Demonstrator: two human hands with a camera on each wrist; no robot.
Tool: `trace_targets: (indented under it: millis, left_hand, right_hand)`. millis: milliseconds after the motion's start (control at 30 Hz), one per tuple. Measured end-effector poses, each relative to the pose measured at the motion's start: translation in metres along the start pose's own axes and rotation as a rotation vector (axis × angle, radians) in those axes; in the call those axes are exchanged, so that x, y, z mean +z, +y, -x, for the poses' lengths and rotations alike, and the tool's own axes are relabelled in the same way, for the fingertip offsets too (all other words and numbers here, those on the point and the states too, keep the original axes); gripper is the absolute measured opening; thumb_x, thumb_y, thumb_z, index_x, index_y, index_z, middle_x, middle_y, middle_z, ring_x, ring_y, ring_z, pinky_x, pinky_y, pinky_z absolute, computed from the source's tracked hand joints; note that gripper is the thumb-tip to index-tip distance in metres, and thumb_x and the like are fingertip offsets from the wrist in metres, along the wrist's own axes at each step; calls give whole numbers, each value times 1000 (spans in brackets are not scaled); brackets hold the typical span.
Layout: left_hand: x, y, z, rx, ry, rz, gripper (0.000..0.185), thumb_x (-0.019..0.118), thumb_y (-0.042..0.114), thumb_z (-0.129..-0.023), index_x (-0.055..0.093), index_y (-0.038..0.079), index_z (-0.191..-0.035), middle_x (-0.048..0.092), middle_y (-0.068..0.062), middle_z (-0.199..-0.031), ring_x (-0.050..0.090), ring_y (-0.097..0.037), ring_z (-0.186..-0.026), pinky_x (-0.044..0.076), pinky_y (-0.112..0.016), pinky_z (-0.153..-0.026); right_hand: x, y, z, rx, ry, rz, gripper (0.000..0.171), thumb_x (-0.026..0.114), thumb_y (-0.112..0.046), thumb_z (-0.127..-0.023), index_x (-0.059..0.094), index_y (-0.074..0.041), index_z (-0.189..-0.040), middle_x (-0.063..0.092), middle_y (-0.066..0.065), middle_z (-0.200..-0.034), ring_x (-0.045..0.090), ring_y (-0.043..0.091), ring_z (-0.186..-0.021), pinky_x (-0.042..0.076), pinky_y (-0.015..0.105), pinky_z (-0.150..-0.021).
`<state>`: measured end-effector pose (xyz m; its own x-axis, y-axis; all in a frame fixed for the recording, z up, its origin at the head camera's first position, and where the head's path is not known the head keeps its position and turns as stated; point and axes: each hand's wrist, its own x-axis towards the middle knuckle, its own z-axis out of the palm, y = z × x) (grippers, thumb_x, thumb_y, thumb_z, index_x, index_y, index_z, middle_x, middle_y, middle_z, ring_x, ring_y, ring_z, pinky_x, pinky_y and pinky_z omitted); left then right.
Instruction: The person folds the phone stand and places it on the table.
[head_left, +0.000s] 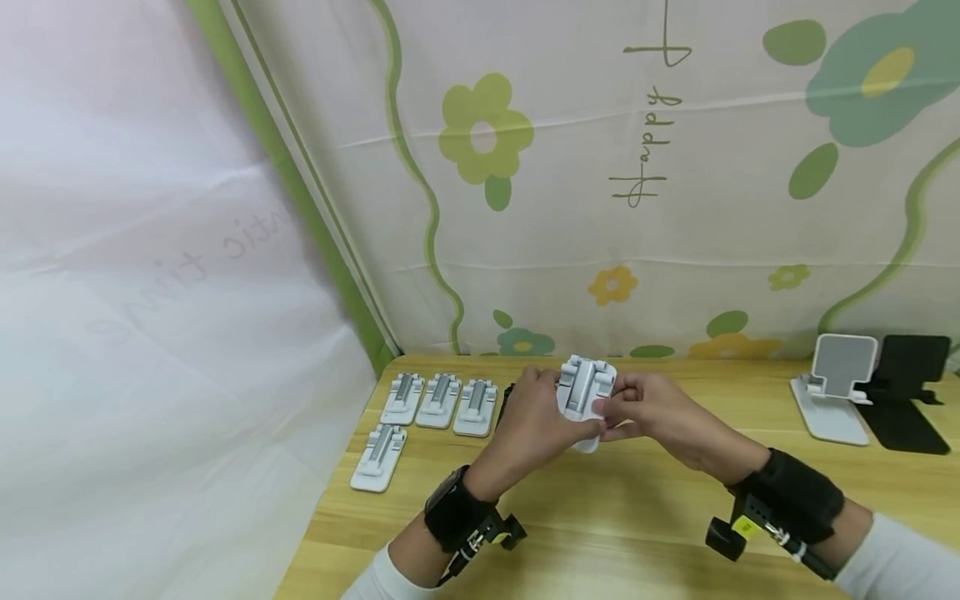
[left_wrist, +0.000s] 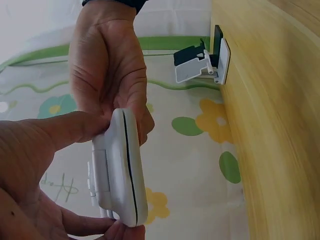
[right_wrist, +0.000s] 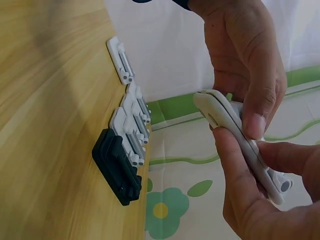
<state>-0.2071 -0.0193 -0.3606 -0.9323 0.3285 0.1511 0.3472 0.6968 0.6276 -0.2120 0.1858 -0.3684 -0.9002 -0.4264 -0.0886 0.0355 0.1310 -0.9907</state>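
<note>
Folded white phone stand (head_left: pixel 586 398) held up just above the wooden table (head_left: pixel 615 517), a bit right of centre in the head view. Left hand (head_left: pixel 534 425) gripping its left edge, fingers curled round the base plate. Right hand (head_left: pixel 654 415) pinching the right edge between thumb and fingertips. Both clamped on the same piece.

Looks like the opening-up step, judging by the 2 unfolded stands at far right, white (head_left: pixel 836 387) and black (head_left: pixel 911 392). Best bet imo: steady the base plate with the left, lift the hinged arm with the right, slow and even, no forcing the hinge. Also worth minding the group at centre left of the frame: 4 folded white stands (head_left: pixel 438 400) plus 1 folded black stand (right_wrist: pixel 116 167) just behind the left hand, easy to knock.
</note>
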Motion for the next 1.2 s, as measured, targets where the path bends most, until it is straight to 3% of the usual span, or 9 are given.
trace_targets:
  millis: [133, 300, 400, 533, 633, 733, 833, 1000, 1200]
  left_hand:
    - [6, -5, 1, -27, 2, -39, 84, 87, 49, -78, 57, -2, -137, 52, -6, -110, 44, -14, -90, 42, -21, -70]
    - [8, -13, 2, -62, 11, 17, 77, 88, 47, -76, 62, 0, -131, 55, -5, -110, 47, -13, -89, 42, -23, -69]
    - [5, -24, 4, -92, 15, 6, 74, 88, 44, -74, 63, 1, -128, 56, -5, -109, 50, -14, -86, 44, -24, -66]
    - [-2, -53, 9, -161, 22, -83, 76, 89, 44, -69, 63, -2, -124, 57, -10, -110, 54, -19, -86, 48, -29, -64]
    - [-9, -84, 16, -232, 32, -163, 80, 91, 46, -66, 64, -5, -122, 58, -15, -112, 56, -24, -89, 52, -36, -67]
    - [-20, -115, 30, -333, 39, -190, 80, 92, 46, -65, 65, -7, -119, 60, -18, -110, 57, -26, -86, 53, -38, -65]
    - [-33, -142, 44, -430, 52, -190, 71, 92, 41, -66, 65, -7, -111, 61, -16, -100, 57, -25, -77, 51, -35, -57]
    - [-49, -178, 57, -479, 98, -207, 70, 90, 32, -66, 64, -11, -115, 64, -15, -91, 59, -23, -69, 48, -32, -51]
    - [-48, -202, 65, -507, 95, -259, 58, 88, 27, -65, 66, -11, -103, 62, -15, -90, 58, -23, -71, 46, -34, -51]
  right_hand:
    - [5, 3, -4, 12, 8, -1, 32, 62, -12, -102, 53, 14, -119, 63, 17, -108, 69, 20, -90, 63, 36, -85]
    - [1, 9, -3, 7, -32, 5, 36, 61, -15, -103, 51, 15, -122, 63, 21, -113, 69, 22, -97, 62, 37, -89]
    - [-12, 11, -1, -22, 10, 138, 44, 59, -22, -106, 50, 13, -130, 65, 23, -117, 70, 24, -102, 61, 36, -89]
    - [-53, 19, 1, -95, 198, 560, 42, 56, -28, -107, 55, 7, -130, 68, 21, -115, 68, 28, -102, 59, 42, -85]
    - [-99, 34, 2, -160, 352, 852, 34, 58, -21, -106, 61, 8, -122, 69, 26, -110, 67, 38, -98, 56, 53, -82]
    - [-145, 49, 8, -195, 439, 1043, 33, 60, -13, -104, 60, 15, -122, 64, 36, -112, 65, 48, -95, 53, 59, -78]
    - [-185, 60, 18, -227, 521, 1198, 39, 64, -5, -99, 56, 19, -128, 58, 43, -120, 62, 53, -96, 51, 62, -76]
    - [-231, 71, 35, -147, 664, 1373, 52, 69, 8, -88, 49, 20, -134, 49, 44, -127, 56, 56, -99, 48, 63, -77]
    - [-258, 87, 43, -60, 651, 1399, 33, 63, 14, -87, 55, 23, -118, 58, 41, -100, 58, 49, -79, 46, 59, -69]
